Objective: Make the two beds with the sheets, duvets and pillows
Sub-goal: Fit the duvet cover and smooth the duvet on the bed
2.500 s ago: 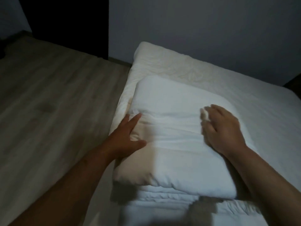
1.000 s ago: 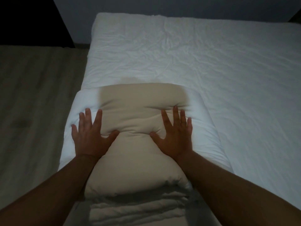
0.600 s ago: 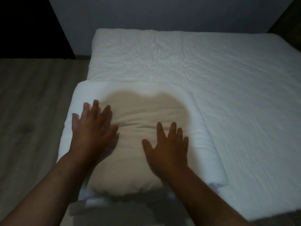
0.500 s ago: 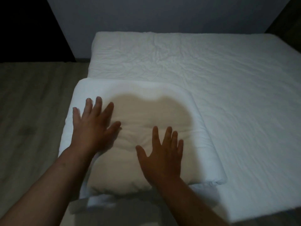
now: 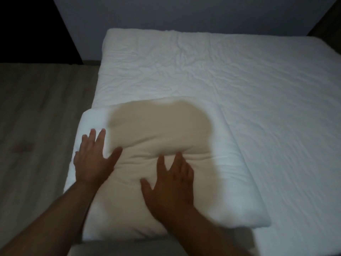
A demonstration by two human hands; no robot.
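Observation:
A white pillow (image 5: 227, 163) lies flat at the near left corner of the bed, with my head's shadow across its middle. My left hand (image 5: 94, 159) presses on its left part, fingers straight and spread. My right hand (image 5: 169, 185) lies flat on the pillow's middle, fingers straight. Under and beyond the pillow a white duvet (image 5: 249, 85) covers the bed, wrinkled near the far end. A crease runs across the pillow between my hands.
Grey wood-look floor (image 5: 36, 117) runs along the bed's left side. A pale wall (image 5: 184, 13) stands behind the bed's far end, with a dark opening (image 5: 31, 28) at the far left. A dark strip shows at the far right corner.
Both hands have slid over the pillow top while staying flat on it; the left moved toward the left edge. The view has shifted a little closer to the pillow.

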